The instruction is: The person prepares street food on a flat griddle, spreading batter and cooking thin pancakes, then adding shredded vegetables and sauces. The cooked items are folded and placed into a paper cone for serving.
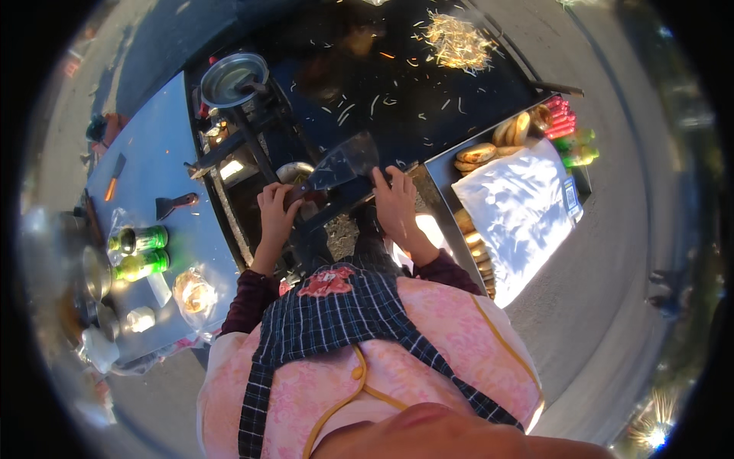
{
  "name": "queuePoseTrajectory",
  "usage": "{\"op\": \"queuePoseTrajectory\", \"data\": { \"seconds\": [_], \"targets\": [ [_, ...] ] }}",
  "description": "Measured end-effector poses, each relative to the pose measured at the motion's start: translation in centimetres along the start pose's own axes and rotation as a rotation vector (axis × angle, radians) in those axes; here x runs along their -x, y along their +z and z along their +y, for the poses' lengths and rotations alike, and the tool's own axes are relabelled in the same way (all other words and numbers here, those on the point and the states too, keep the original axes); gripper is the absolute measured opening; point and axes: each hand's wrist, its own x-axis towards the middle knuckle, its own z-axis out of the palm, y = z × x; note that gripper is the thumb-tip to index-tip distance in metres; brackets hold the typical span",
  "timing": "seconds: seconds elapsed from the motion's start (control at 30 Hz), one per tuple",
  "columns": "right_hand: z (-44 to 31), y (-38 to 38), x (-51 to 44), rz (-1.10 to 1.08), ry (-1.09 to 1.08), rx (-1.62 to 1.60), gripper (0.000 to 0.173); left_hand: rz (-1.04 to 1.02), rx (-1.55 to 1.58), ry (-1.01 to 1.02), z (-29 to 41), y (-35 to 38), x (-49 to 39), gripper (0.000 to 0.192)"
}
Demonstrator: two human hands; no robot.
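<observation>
My left hand grips the wooden handle of a broad metal scraper. The scraper's wide blade lies tilted over the front edge of a black flat griddle, with pale shreds stuck to it. By the blade's right corner is my right hand, its fingers bent; whether they pinch the blade or only rest near it I cannot tell. Loose shreds are scattered across the griddle, and a heap of shredded vegetables or noodles sits at its far right.
A metal bowl with a utensil inside stands at the griddle's left. The left table carries another scraper, a knife and green bottles. At right, a white cloth partly covers round flatbreads; red packets lie behind.
</observation>
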Motion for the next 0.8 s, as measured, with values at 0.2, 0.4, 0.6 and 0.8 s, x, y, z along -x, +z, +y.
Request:
{"op": "queuePoseTrajectory", "data": {
  "seconds": [0.2,0.4,0.6,0.8],
  "targets": [
    [-7.0,-3.0,-3.2,-0.33,-0.165,-0.695,0.011,0.05,0.014,-0.004,-1.6,-1.3,1.3,0.048],
    [-17.1,-0.4,-3.4,-0.655,-0.481,-0.827,0.023,0.261,0.123,-0.08,-2.3,-9.3,9.7,0.014],
    [-25.0,3.2,-1.3,-1.08,-0.593,-0.852,0.021,0.652,0.051,-0.569,-6.1,-18.9,23.4,0.011],
    [-41.9,7.7,7.3,-1.142,-0.657,-0.914,0.034,0.868,0.218,-0.93,-18.7,-25.8,38.6,0.017]
  ]
}}
